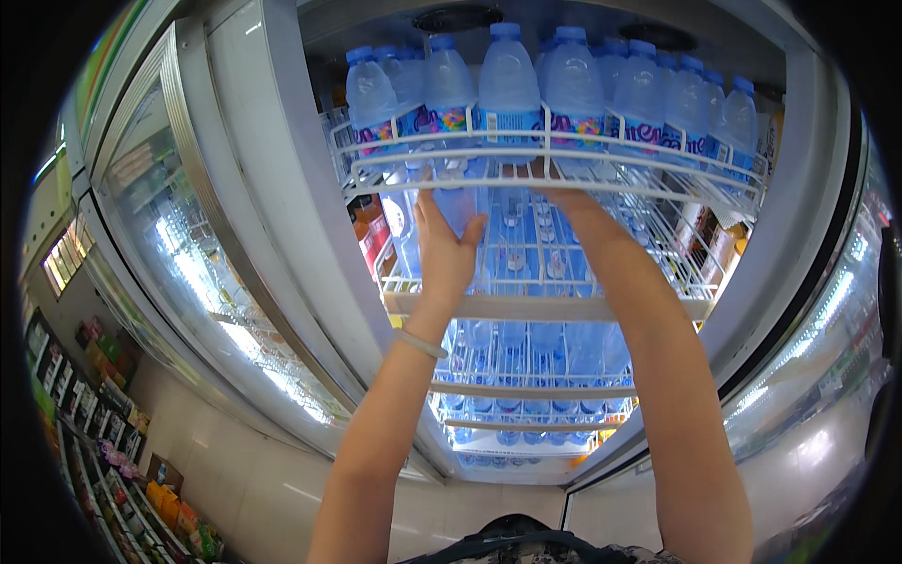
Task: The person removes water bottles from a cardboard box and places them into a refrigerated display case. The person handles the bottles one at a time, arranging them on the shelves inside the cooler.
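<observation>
My left hand (445, 242) reaches into the open drinks cooler below the top shelf. Its thumb and fingers are around a clear water bottle (455, 205) with a bluish tint; part of the bottle is hidden by the wire shelf front. Further right, my right hand (547, 179) also reaches under the top shelf, its fingers hidden behind the white wire rack (554, 158). Above both hands stand several upright water bottles (508, 80) with blue caps and printed labels.
The cooler's frame (305, 188) rises on the left, beside a glass door (178, 216). Lower wire shelves (526, 389) hold more bottles. Reddish drinks (369, 226) stand inside at the left wall. Store racks (94, 470) with packaged goods stand at the far left on a pale tiled floor (282, 489).
</observation>
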A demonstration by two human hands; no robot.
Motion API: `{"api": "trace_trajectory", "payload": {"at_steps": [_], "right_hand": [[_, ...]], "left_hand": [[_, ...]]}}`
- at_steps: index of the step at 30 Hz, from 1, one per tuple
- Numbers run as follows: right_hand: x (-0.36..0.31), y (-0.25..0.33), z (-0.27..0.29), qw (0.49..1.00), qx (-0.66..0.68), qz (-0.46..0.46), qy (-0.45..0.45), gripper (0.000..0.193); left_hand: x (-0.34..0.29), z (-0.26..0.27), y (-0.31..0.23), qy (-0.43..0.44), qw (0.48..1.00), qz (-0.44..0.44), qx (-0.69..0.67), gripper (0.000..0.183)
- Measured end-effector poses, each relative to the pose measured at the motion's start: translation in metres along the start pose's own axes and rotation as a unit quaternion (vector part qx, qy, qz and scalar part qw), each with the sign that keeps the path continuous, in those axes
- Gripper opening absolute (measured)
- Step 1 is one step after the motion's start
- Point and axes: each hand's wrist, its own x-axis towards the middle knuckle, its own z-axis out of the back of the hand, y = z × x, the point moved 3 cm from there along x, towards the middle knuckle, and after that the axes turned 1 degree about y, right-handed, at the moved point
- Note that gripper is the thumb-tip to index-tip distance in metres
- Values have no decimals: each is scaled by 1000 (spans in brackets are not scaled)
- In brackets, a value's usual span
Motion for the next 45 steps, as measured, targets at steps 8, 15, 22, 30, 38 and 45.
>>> {"api": "trace_trajectory", "payload": {"at_steps": [8, 15, 22, 30, 38, 45], "right_hand": [[-11, 3, 5, 999, 31, -33, 12, 92], [-67, 42, 12, 995, -80, 54, 34, 87], [-166, 73, 47, 992, 21, 110, -53, 77], [-249, 99, 79, 923, 270, 169, -217, 70], [-242, 129, 62, 926, 267, 183, -193, 70], [-223, 139, 47, 968, 99, 131, -187, 73]], "left_hand": [[0, -13, 5, -15, 998, -1, -60, 82], [9, -20, 23, -22, 997, 49, -64, 82], [2, -16, 18, -13, 997, 48, -57, 89], [-78, 44, -19, -44, 996, -66, -30, 56], [-79, 63, -7, -21, 997, -79, 16, 41], [-53, 55, 2, 75, 996, -39, 26, 51]]}}
